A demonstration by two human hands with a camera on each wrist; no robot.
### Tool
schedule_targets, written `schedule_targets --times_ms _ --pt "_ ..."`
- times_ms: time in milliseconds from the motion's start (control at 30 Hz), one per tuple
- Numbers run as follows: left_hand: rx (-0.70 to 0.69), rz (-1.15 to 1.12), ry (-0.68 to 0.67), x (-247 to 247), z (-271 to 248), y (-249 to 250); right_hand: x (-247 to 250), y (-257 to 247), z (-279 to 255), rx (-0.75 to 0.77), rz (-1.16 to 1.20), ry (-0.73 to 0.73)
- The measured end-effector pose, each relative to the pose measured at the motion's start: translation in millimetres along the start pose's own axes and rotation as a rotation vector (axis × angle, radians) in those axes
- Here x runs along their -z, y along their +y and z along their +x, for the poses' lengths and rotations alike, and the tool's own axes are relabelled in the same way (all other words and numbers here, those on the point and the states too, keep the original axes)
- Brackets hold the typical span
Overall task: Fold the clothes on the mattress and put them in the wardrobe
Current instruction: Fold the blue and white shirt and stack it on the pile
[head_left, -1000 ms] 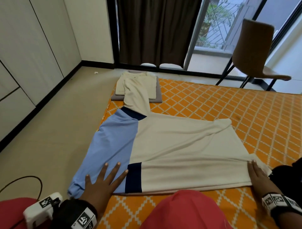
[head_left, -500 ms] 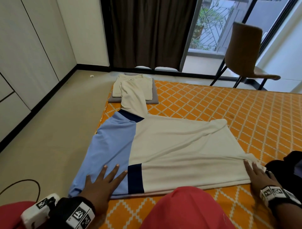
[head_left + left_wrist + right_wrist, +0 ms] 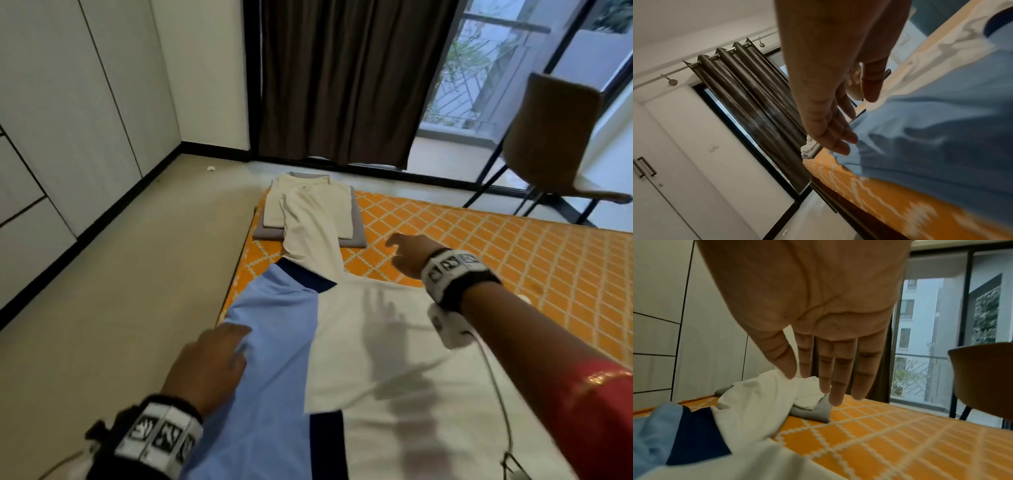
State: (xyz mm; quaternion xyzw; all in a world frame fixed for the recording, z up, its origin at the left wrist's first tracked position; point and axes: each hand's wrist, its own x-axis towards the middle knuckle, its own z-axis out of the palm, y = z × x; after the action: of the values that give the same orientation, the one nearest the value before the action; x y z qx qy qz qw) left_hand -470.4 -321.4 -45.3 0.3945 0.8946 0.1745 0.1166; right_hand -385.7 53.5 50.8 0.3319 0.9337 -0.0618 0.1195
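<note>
The left hand (image 3: 209,363), fingers relaxed, touches the shirt (image 3: 359,370) at 7 o'clock; the right hand (image 3: 406,255) hovers with fingers spread at 1 o'clock over the mattress (image 3: 513,260).

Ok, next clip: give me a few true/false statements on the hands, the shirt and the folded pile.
1. The right hand grips the shirt. False: it hovers open above the mattress, holding nothing.
2. The left hand is at the shirt's light blue side. True.
3. The shirt's long sleeve lies across the folded pile. True.
4. The folded pile sits on the chair. False: it lies on the mattress.
</note>
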Motion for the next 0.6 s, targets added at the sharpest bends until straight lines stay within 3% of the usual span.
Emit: schedule_targets --times_ms 133,267,333,467,600 --pt "-0.067 -0.069 -0.068 -27 -6 -40 -29 -88 84 0.091 0.017 -0.098" --pt "-0.179 -0.049 0.094 -30 4 -41 -56 -121 133 0.03 0.263 -0.092" --pt "-0.166 -0.056 0.156 -32 9 -38 -64 -128 148 0.012 0.416 -0.083" --pt "-0.024 -0.435 0.213 -22 15 -35 -54 -127 139 -0.009 0.66 0.024" --pt "0.046 -0.828 0.313 -8 15 -21 -33 -119 57 0.311 0.661 0.229"
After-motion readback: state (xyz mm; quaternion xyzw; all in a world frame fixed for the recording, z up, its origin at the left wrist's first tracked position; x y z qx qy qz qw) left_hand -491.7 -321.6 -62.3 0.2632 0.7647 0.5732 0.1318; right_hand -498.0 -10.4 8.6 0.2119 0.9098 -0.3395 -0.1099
